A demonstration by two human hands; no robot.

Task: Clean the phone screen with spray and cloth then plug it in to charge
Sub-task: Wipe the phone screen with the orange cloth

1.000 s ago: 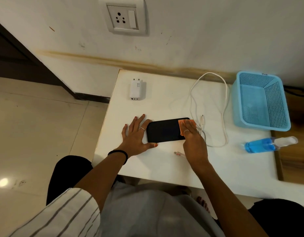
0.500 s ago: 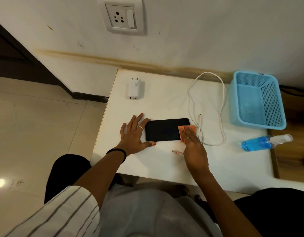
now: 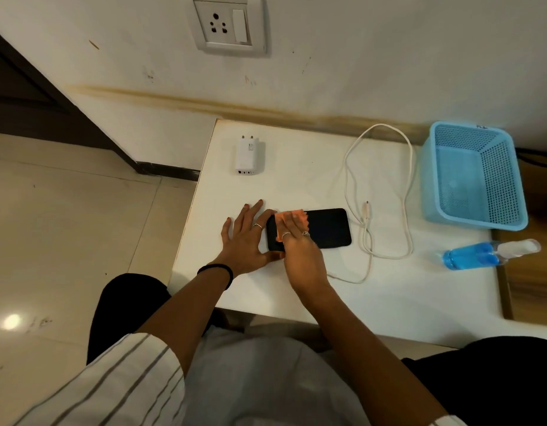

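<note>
A black phone (image 3: pixel 326 227) lies screen-up on the white table (image 3: pixel 297 186). My right hand (image 3: pixel 300 247) presses a small orange cloth (image 3: pixel 292 217) flat onto the left part of the screen. My left hand (image 3: pixel 246 238) lies flat on the table with fingers spread, its thumb and fingers against the phone's left end. A white charger adapter (image 3: pixel 250 156) lies at the back left. A white cable (image 3: pixel 379 192) loops to the right of the phone, one plug end near the phone's right edge. The blue spray bottle (image 3: pixel 481 255) lies on its side at the right.
A wall socket with switch (image 3: pixel 227 24) is on the wall above the table. A light blue perforated basket (image 3: pixel 473 176) stands at the back right. The table's left edge drops to a tiled floor (image 3: pixel 66 226). A wooden surface (image 3: pixel 530 278) adjoins on the right.
My right hand has slid the orange cloth from the phone's right end across the screen to its left part. My left hand has stayed in place at the phone's left end.
</note>
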